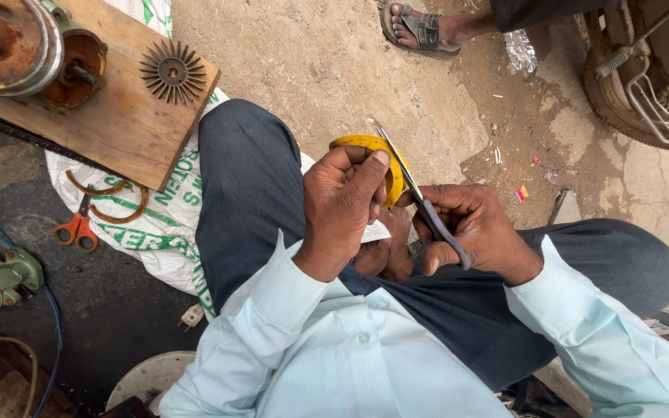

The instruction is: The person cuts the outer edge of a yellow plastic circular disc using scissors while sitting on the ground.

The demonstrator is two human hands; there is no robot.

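Two hands meet over my lap, and I read them from left to right. Far left on the wooden board (118,116) I see a rusty pulley (5,42) and a dark finned fan wheel (173,72). Below them, on the white woven sack (160,232), lie two thin curved rings (114,200) and a pair of orange-handled scissors (77,230), well apart from my hands. A green motor part (1,277) sits at the left edge.

My left hand (342,205) is curled closed around the yellow ring (373,159): the fingers wrap its near side and the thumb presses flat against its top edge. The ring stands tilted above my knees, between both hands, with a white scrap (375,231) just under it.

My right hand (478,232) is clenched on the dark handles of the grey scissors (420,197), fingers through the loops. The blades point up and away from me and touch the ring's right side; I cannot tell how far apart the blades stand.

Farther right, beyond my knee, another person's sandalled foot (423,27) rests on the dirt ground (334,70), and a rusty wheel (644,77) fills the top right corner.
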